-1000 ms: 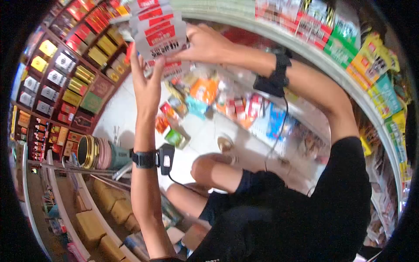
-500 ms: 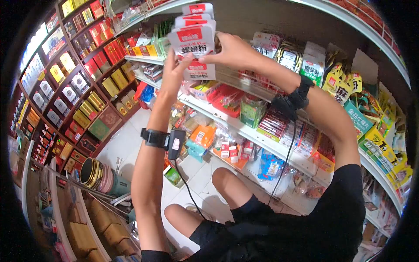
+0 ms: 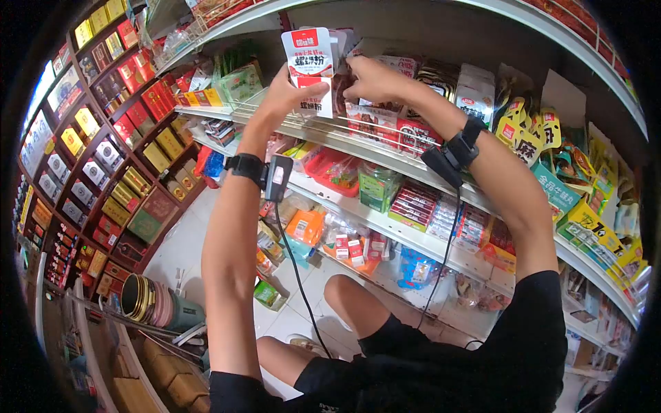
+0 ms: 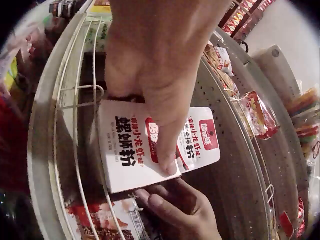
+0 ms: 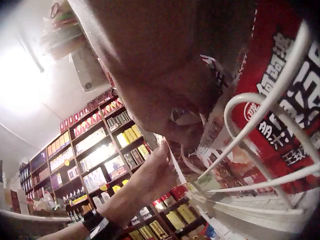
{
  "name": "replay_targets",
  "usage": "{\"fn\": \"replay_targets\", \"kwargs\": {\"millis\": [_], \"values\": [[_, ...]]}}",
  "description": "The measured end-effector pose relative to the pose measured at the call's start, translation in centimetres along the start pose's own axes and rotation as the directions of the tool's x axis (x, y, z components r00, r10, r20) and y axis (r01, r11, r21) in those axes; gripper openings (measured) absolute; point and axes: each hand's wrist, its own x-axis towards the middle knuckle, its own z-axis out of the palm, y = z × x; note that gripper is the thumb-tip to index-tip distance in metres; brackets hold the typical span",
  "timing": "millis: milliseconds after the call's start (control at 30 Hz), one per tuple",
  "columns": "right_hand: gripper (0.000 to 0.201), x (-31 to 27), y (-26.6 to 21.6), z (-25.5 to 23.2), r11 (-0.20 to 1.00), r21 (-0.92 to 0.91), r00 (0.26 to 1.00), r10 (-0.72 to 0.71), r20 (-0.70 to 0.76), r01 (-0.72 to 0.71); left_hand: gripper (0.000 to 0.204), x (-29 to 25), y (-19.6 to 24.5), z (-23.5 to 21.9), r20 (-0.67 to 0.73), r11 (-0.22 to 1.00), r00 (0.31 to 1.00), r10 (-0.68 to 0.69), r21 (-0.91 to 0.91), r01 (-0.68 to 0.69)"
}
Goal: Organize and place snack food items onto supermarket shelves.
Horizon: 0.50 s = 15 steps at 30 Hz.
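My left hand (image 3: 292, 95) grips a white box with red labels (image 3: 311, 62) at the wire-railed shelf, thumb across its front. In the left wrist view the left hand (image 4: 155, 80) comes from above, with the thumb pressed on the white box (image 4: 122, 145). My right hand (image 3: 385, 84) is just right of the box, fingers bent beside the shelf packets. The left wrist view shows the right hand (image 4: 187, 212) at the box's edge, above a red-and-white packet (image 4: 102, 222). Whether its fingers hold anything is hidden.
A wire rail (image 3: 406, 138) runs along the shelf front. Yellow packets (image 3: 518, 134) stand to the right, a green-and-white pack (image 3: 241, 84) to the left. Lower shelves hold a red tray (image 3: 330, 168) and a green box (image 3: 379, 186). Buckets (image 3: 155, 301) stand at lower left.
The box has come down from in front of the shelf to its rail, its front now facing the camera. The right hand has moved off its side, and the view has shifted toward the shelf.
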Motion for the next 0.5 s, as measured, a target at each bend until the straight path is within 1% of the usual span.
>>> {"fn": "replay_targets", "kwargs": {"millis": [33,100,133,167,233,267,300,367,400,433,500], "values": [[0.051,0.6,0.3,0.4,1.000,0.000,1.000,0.004,0.005,-0.004,0.072,0.1,0.2,0.2,0.002,1.000,1.000,-0.005,-0.005,0.005],[0.048,1.5,0.6,1.1,0.988,-0.152,0.999,0.040,0.001,-0.039,0.071,0.1,0.6,0.3,0.018,0.996,0.997,-0.076,-0.038,0.077],[0.048,1.4,0.2,0.7,0.985,-0.170,1.000,0.004,-0.003,-0.004,0.071,0.6,0.1,0.2,0.029,0.999,0.999,-0.038,-0.031,0.038],[0.048,1.5,0.1,0.6,0.985,-0.171,1.000,0.002,-0.002,-0.003,0.071,0.9,-0.5,0.1,0.028,0.999,0.999,-0.037,-0.032,0.038],[0.050,1.6,-0.2,0.6,0.978,-0.185,0.995,0.099,-0.009,-0.099,0.071,1.1,-0.9,0.0,0.048,1.000,0.999,0.004,-0.021,-0.002],[0.050,1.6,-0.2,0.6,0.978,-0.187,0.995,0.097,-0.007,-0.096,0.075,1.3,-0.7,-0.4,0.073,0.996,0.996,-0.052,0.072,0.047],[0.051,1.5,-0.1,0.6,0.972,-0.217,0.996,0.085,-0.026,-0.089,0.075,1.5,-0.6,-0.6,0.070,0.996,0.996,-0.052,0.070,0.047],[0.052,1.2,0.2,0.6,0.958,-0.276,0.996,0.061,-0.061,-0.075,0.076,2.4,-1.1,-1.0,0.201,0.986,0.975,-0.096,0.153,0.065],[0.052,1.1,0.2,0.8,0.958,-0.278,0.997,0.059,-0.057,-0.072,0.077,3.5,-3.8,-1.2,0.233,0.985,0.972,0.020,0.161,-0.059],[0.048,1.0,0.2,0.9,0.950,-0.311,0.998,0.008,-0.066,-0.028,0.077,3.2,-3.5,-1.0,0.229,0.986,0.973,0.020,0.159,-0.058],[0.041,1.0,0.1,0.9,0.921,-0.385,0.992,-0.098,-0.084,0.059,0.077,2.6,-3.0,-0.7,0.264,0.928,0.964,0.028,0.352,-0.123]]}}
